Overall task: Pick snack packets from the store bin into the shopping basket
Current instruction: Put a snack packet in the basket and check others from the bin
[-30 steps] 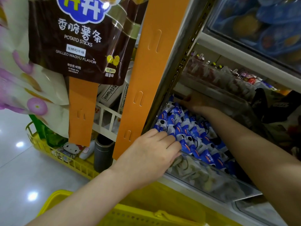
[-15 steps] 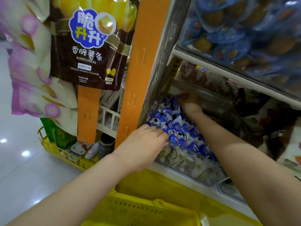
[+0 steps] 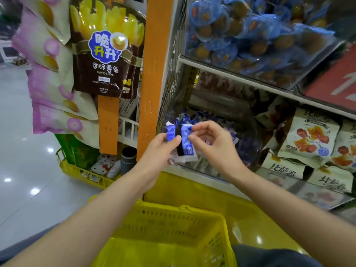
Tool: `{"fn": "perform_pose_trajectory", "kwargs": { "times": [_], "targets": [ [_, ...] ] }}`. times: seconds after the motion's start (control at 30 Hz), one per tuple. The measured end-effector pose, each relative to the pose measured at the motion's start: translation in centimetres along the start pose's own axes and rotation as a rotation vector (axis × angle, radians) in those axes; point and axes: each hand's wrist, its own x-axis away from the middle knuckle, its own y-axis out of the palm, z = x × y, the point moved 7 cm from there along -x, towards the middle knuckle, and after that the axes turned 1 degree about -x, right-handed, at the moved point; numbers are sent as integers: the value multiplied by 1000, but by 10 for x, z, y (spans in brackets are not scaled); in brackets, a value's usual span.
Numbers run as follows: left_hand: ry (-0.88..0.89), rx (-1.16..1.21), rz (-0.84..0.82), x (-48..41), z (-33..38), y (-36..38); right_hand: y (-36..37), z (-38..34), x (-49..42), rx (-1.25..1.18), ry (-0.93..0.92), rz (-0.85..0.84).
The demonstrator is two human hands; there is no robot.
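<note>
I see the left hand [image 3: 160, 151] and the right hand [image 3: 214, 146] meeting at the centre of the frame, just before the store bin [image 3: 250, 149]. The fingers [image 3: 198, 128] of both are curled narrow and pinch a small bunch of blue-and-white snack packets [image 3: 184, 138] between them. The packets stand about upright, with the long axis from top to bottom of the frame. The yellow shopping basket [image 3: 173, 228] is at the bottom centre. Half a second ago both hands were inside the bin, the right one deep; now they are out.
</note>
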Motion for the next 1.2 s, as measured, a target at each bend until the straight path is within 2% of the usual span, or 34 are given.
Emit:
{"fn": "perform_pose_trajectory", "kwargs": {
  "times": [0.1,0.17,0.27,0.37,0.47,0.57,0.7,0.87,0.93,1.03,1.1,1.2],
  "targets": [
    [15,-20,-24,11,-7,-6,20,21,27,-299,266,-6],
    [3,-43,-80,16,-14,-8,33,31,38,-404,386,-50],
    [-39,-151,-131,24,-26,-14,46,36,47,-405,369,-130],
    [-98,-258,-97,28,-41,-24,55,45,55,-370,390,-108],
    [-148,-196,19,30,-55,-33,62,51,59,-336,414,-97],
    [-93,-202,94,30,-58,-41,67,57,60,-397,511,-132],
    [-36,-219,80,30,-56,-47,65,65,62,-440,599,-149],
    [-89,-89,98,37,-61,-49,64,72,67,-692,672,-88],
    [-54,-110,146,39,-58,-54,64,73,69,-633,681,-125],
    [59,-215,225,41,-48,-62,66,73,76,-372,675,-294],
    [138,-347,217,42,-40,-61,70,75,83,-167,632,-386],
    [241,-566,169,44,-36,-55,69,75,85,152,429,-315]
  ]
}}
